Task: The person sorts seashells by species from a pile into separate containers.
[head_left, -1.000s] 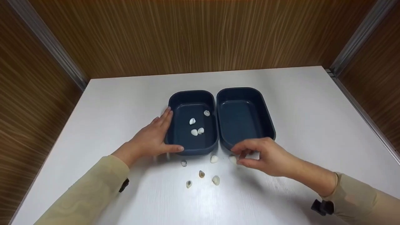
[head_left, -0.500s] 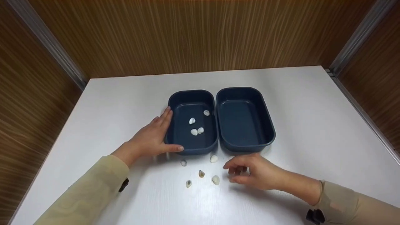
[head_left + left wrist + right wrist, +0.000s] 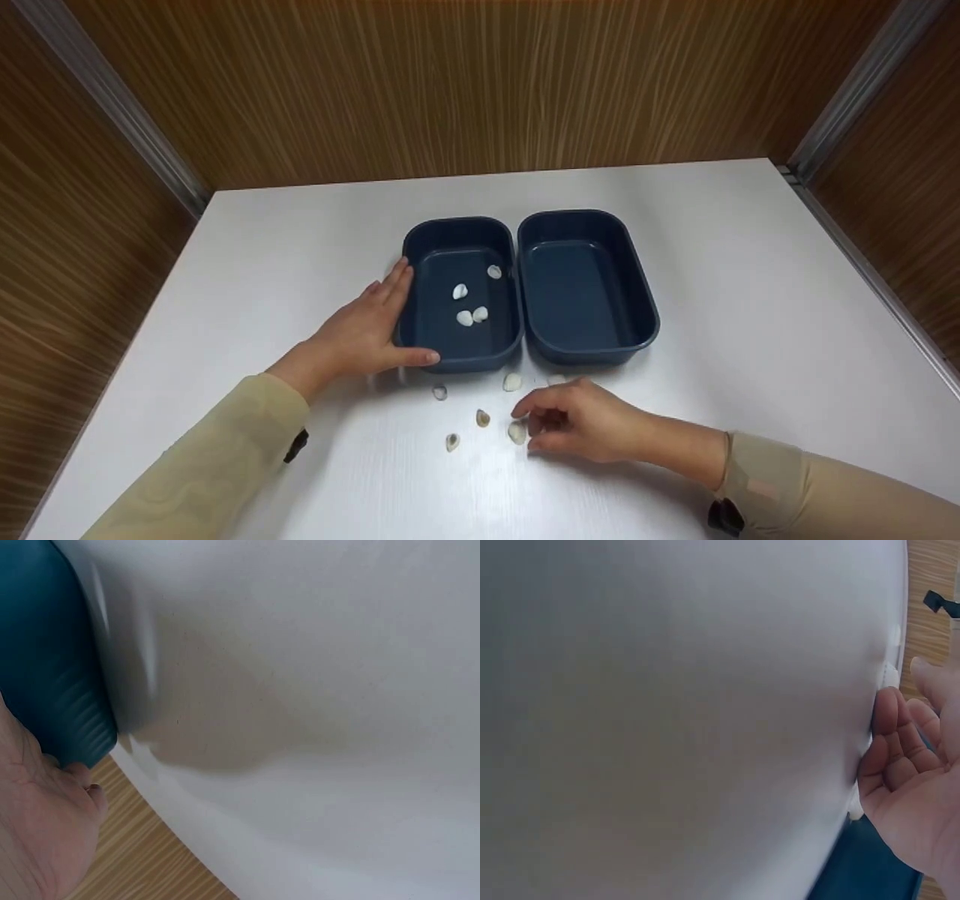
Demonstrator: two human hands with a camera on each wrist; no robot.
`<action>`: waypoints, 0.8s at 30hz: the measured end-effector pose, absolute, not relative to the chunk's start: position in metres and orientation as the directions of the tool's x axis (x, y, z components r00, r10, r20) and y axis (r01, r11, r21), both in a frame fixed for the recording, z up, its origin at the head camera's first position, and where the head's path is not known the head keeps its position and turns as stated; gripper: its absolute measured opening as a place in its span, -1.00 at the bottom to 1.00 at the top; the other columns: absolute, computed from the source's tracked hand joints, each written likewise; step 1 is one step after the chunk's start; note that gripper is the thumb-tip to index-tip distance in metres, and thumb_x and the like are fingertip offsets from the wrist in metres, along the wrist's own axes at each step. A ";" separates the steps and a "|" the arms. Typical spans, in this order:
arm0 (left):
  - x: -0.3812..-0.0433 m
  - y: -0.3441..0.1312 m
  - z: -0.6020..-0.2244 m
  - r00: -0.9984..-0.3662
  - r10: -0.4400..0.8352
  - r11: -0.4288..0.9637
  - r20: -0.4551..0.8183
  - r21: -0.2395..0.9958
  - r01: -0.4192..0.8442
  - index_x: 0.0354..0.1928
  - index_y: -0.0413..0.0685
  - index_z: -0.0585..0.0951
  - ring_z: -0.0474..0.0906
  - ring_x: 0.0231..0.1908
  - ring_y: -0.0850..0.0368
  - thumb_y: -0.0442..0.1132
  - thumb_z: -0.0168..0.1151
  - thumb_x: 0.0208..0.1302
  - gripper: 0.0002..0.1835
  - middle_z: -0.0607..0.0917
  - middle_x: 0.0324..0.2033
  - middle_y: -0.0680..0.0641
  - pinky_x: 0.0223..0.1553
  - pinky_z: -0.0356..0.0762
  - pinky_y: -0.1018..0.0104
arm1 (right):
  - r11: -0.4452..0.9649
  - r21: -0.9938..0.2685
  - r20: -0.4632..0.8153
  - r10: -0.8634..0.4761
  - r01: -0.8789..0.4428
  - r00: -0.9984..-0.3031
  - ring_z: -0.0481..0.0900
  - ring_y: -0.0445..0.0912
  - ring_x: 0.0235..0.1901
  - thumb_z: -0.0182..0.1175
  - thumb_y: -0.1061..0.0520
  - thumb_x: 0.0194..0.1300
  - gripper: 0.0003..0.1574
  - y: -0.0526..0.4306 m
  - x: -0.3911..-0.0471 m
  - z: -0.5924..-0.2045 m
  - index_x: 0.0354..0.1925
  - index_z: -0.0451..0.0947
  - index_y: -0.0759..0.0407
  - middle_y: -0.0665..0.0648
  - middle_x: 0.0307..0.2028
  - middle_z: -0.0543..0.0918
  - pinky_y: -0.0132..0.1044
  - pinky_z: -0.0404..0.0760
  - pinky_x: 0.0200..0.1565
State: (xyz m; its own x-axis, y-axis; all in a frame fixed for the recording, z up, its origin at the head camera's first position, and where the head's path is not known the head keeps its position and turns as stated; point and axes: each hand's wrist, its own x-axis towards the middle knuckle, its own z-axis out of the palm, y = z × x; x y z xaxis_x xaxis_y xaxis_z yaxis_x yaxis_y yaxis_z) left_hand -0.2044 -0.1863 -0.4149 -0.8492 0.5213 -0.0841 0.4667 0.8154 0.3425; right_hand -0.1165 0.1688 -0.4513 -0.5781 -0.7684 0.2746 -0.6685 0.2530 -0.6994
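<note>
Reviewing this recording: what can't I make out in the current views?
Head: part of the small white rounded shell, hidden behind the right hand.
Head: whether the right fingers touch the pale oval shell beside them; too small.
Left wrist: most of the dark-blue rounded rectangular tray, cut off by the left edge.
Right wrist: tabletop detail, blurred.

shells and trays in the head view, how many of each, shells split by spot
Shells in the left tray: 4
Loose shells on the table: 6, one partly behind the right hand
Dark blue trays: 2
Visible total: 12
</note>
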 end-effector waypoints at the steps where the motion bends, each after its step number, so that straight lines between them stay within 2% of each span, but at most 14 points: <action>1: -0.204 -0.186 -0.415 -0.850 0.520 0.816 -0.084 0.343 0.465 0.71 -0.18 -0.25 -0.19 0.67 -0.05 0.64 0.24 0.15 0.47 -0.32 0.70 -0.11 0.63 -0.10 -0.03 | 0.257 -0.699 0.272 -0.768 -0.668 -0.580 0.61 -0.25 -0.39 0.55 0.25 0.24 -0.66 0.168 -0.117 -0.452 -0.03 0.71 0.18 0.00 -0.38 0.72 -0.42 0.66 -0.31; 12: -0.204 -0.187 -0.417 -0.853 0.515 0.819 -0.085 0.344 0.460 0.71 -0.16 -0.26 -0.20 0.67 -0.05 0.63 0.24 0.15 0.47 -0.34 0.70 -0.10 0.63 -0.11 -0.02 | 0.340 -0.659 0.204 -0.778 -0.671 -0.594 0.54 -0.27 -0.40 0.55 0.23 0.21 -0.62 0.162 -0.119 -0.456 0.00 0.75 0.08 -0.05 -0.39 0.68 -0.48 0.55 -0.32; 20: -0.204 -0.186 -0.416 -0.860 0.500 0.829 -0.101 0.341 0.442 0.72 -0.13 -0.24 -0.12 0.66 -0.18 0.68 0.20 0.13 0.47 -0.31 0.71 -0.07 0.59 0.03 -0.13 | 0.379 -0.618 0.185 -0.782 -0.689 -0.596 0.49 -0.30 -0.40 0.56 0.19 0.21 -0.60 0.161 -0.118 -0.456 0.03 0.76 0.05 -0.06 -0.40 0.65 -0.49 0.48 -0.31; 24: -0.204 -0.186 -0.415 -0.861 0.499 0.829 -0.098 0.344 0.441 0.72 -0.14 -0.23 -0.12 0.66 -0.16 0.67 0.21 0.13 0.47 -0.31 0.71 -0.07 0.60 0.02 -0.12 | 0.380 -0.613 0.191 -0.780 -0.693 -0.596 0.48 -0.31 -0.41 0.56 0.17 0.23 -0.61 0.160 -0.118 -0.457 0.04 0.76 0.06 -0.06 -0.40 0.64 -0.49 0.47 -0.31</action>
